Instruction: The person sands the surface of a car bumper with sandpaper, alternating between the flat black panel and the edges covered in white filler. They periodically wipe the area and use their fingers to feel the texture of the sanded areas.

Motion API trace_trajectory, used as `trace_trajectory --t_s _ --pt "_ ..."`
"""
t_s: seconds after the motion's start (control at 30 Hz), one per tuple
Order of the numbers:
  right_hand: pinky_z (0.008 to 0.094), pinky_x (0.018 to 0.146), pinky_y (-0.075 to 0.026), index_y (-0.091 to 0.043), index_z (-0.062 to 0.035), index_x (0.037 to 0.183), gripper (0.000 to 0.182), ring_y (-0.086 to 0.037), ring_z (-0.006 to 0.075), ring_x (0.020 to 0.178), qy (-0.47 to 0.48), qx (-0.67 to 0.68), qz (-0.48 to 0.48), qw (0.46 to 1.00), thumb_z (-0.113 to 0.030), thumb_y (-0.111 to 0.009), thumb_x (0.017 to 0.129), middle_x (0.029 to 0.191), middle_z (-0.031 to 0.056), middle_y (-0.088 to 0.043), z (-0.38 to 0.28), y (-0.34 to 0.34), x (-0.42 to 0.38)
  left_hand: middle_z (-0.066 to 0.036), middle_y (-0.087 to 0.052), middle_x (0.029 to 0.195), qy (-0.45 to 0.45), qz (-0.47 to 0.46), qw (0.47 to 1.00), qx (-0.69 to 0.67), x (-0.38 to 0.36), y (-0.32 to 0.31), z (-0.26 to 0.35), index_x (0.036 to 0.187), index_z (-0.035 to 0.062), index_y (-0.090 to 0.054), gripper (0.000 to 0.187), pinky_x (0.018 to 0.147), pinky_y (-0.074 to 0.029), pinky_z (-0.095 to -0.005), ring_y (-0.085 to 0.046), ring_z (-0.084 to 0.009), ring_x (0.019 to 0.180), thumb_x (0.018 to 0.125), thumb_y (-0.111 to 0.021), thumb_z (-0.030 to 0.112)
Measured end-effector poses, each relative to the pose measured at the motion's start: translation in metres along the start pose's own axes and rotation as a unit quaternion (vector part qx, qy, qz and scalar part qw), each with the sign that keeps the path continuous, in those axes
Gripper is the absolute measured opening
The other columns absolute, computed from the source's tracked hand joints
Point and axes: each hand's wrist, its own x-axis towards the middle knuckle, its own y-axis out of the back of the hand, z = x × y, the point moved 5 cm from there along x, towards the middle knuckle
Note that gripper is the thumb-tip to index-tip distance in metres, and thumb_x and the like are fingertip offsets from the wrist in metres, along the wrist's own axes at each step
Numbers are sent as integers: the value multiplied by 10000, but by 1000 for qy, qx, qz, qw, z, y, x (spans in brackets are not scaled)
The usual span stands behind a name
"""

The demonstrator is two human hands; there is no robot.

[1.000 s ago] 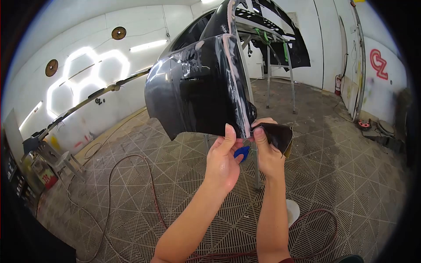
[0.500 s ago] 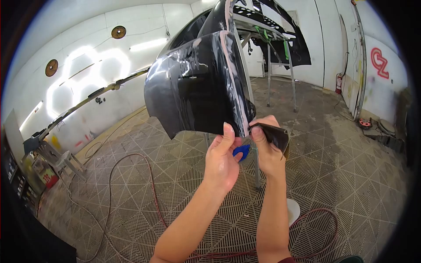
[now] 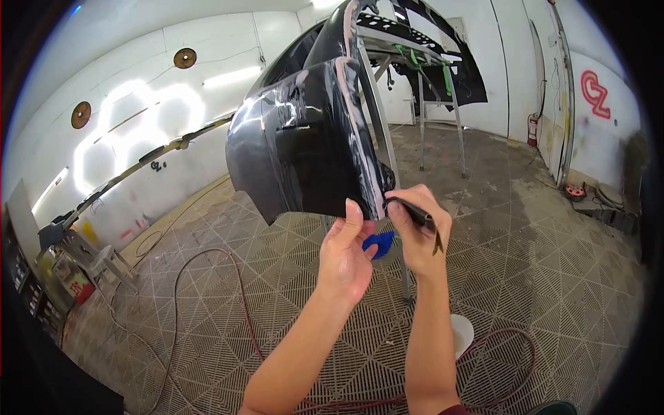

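Dark sheet [image 3: 419,216] partly hidden in the right hand [image 3: 422,245], blue item [image 3: 384,242] partly behind the left hand [image 3: 346,259]

Workshop, car-body type by the look of it. Landmark: a large black vehicle panel [image 3: 294,162], a pinkish streak [image 3: 355,111] down its edge. Behind it, a metal stand [image 3: 421,131] with dark, slotted bodywork over it. Left of panel: white wall [image 3: 225,41], glowing hexagonal lights [image 3: 146,128], a long black part on the wall, coloured paint marks [image 3: 130,229] low down. Farther left, a worn chair [image 3: 104,256] and shelving with bottles [image 3: 36,294]. Right of panel: fire extinguisher [image 3: 532,130], red "CZ" lettering [image 3: 595,95]. Below: patterned grating floor [image 3: 290,249], stained, with a reddish hose [image 3: 177,294] looped across.
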Motion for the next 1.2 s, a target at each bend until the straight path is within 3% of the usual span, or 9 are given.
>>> trace_trajectory --t_s 0.13,0.2,0.3,0.4,0.57,0.7,0.77,1.0,1.2 --pt "224 667 -424 -753 11 1054 154 -565 90 774 -52 -6 -7 999 -14 -748 903 867 34 -641 -2 -1 4 54 -623 934 6 -4 1000 -4 0 6 1 969 199 -558 391 925 -301 -377 -527 -98 959 924 -735 544" --pt "227 682 -439 -742 29 1049 152 -572 87 783 -37 -19 -17 999 -38 -754 913 875 36 -654 2 7 -7 64 -606 1000 14 -21 1000 -4 6 10 -2 966 213 -656 366 929 -342 -401 -512 -126 1003 907 -735 566" --pt "248 616 -456 -722 10 1059 151 -559 72 689 -169 103 195 961 -105 -738 961 861 -5 -665 33 17 -28 58 -605 993 10 -9 1000 8 2 6 1 965 205 -656 385 927 -343 -396 -511 -133 1005 898 -739 575" --pt "270 679 -481 -660 14 1177 227 -592 106 772 -175 181 178 951 -67 -711 972 980 40 -670 16 12 -26 58 -605 994 12 -10 1000 3 3 5 -1 968 199 -657 394 915 -352 -393 -511 -139 1007 896 -741 577" --pt "262 624 -474 -639 -11 1018 128 -575 96 714 -191 205 166 945 -29 -737 937 951 44 -667 1 -16 -29 62 -615 980 12 -26 1000 3 6 6 -2 968 199 -657 382 906 -361 -387 -520 -141 988 916 -720 573" --pt "262 634 -469 -660 -16 960 89 -577 83 719 -218 79 202 952 -45 -741 939 891 21 -665 -10 -23 -30 64 -624 967 13 -8 1000 3 4 5 -1 959 199 -649 368 900 -368 -374 -530 -135 980 935 -705 562" --pt "252 597 -491 -703 11 855 138 -649 75 691 -147 36 279 948 -87 -754 938 850 47 -729 -18 -21 -34 60 -624 969 12 -10 1000 1 3 5 -1 964 195 -642 366 898 -372 -372 -530 -128 980 936 -708 555" --pt "280 679 -480 -667 6 909 100 -603 81 738 -227 7 269 936 -61 -733 942 865 -5 -673 -30 -33 -23 39 -629 966 -1 -19 999 -27 6 3 -2 1020 161 -604 370 883 -388 -358 -534 -112 952 953 -711 508" --pt "255 558 -434 -664 -14 888 83 -571 75 624 -217 9 282 934 -42 -733 925 816 -5 -661 -26 -38 -22 33 -630 943 5 -17 999 -35 8 3 -2 997 153 -583 363 840 -394 -337 -559 -106 915 945 -736 478"
